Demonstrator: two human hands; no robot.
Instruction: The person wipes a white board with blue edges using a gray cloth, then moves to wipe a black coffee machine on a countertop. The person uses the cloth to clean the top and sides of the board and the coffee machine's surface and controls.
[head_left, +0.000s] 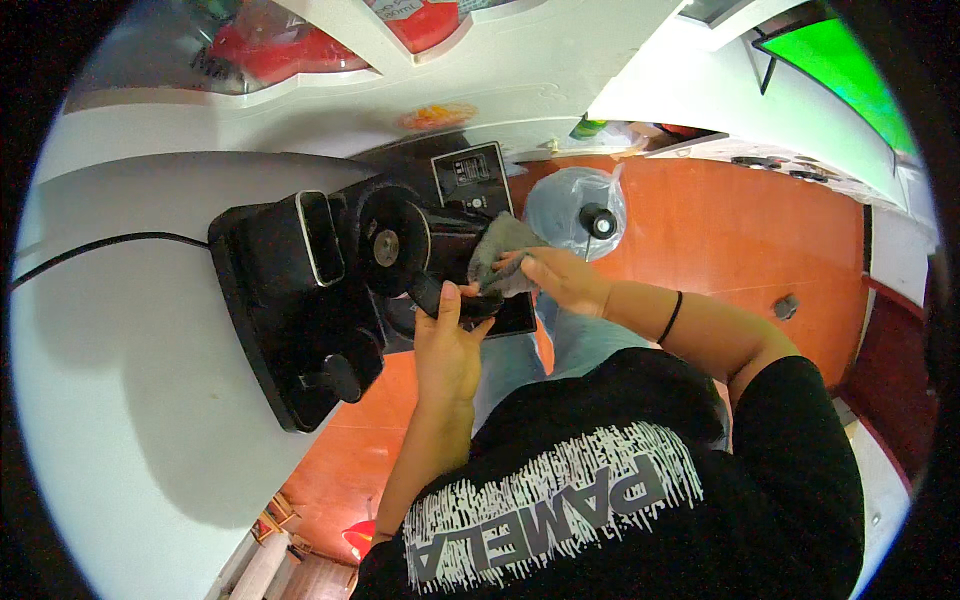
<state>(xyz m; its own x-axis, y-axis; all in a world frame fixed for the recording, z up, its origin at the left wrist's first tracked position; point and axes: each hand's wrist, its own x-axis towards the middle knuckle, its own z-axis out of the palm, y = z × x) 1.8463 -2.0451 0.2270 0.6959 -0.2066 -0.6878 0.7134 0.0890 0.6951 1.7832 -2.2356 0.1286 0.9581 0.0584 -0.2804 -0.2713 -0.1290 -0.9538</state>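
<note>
A black countertop appliance (300, 315) with a power cord stands on the white table in front of me. A black cylindrical part (461, 244) with a curved handle (427, 292) juts from it towards my body. My left hand (446, 345) grips the handle, thumb on top and fingers partly hidden beneath. In my right hand (566, 277) is a grey cloth (510, 244), bunched and pressed against the end of the cylinder. A round metal disc (386, 247) shows on the circular black section beside it. The hidden underside cannot be made out.
The white table (150, 315) extends left, with the black cord (112, 240) across it. On the orange-brown floor (712, 225) stands a bin (555, 202) lined with clear plastic, a black cylindrical object (598, 221) at it. Behind the appliance is a white cabinet (525, 82) holding red packages.
</note>
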